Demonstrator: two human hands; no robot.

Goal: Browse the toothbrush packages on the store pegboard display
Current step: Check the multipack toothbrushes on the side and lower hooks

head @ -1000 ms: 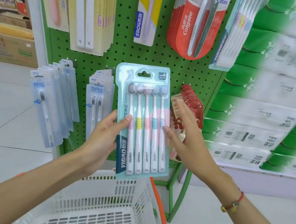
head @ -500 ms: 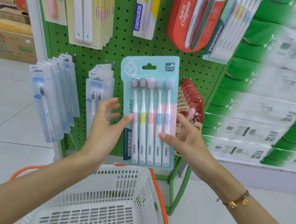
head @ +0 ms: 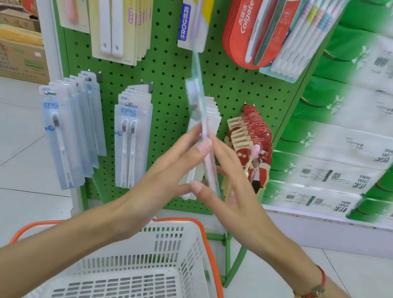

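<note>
Teal-backed blister pack of five pastel-handled toothbrushes [head: 200, 124], seen nearly edge-on and motion-blurred, held between the two hands in front of the green perforated pegboard panel [head: 165, 74] and above the white slotted plastic shopping basket with orange handles [head: 164, 252]. The left hand [head: 161, 176] lies on the left face of the pack, fingers straight and close together, its thumb tip at the lower edge; the right hand [head: 232, 191] lies on the right face, fingers likewise extended, so that the pack is pressed flat between two open palms rather than pinched. The long axis of the pack runs from near and low at the hands to far and high toward the board, leaning slightly left at the top; the bristle end points up, the handle end down between the palms. Both hands sit at about the same height along the lower half, neither plainly the nearer. The broad face points left and right, not toward the camera, so a turn about the long axis appears to be in hand. Directly behind hangs a row of pale packs [head: 207, 115] on its hook, flanked left by clear twin-brush packs [head: 129, 145] and right by red die-cut cards [head: 249, 140]; the judged return path leads up and away.
</note>
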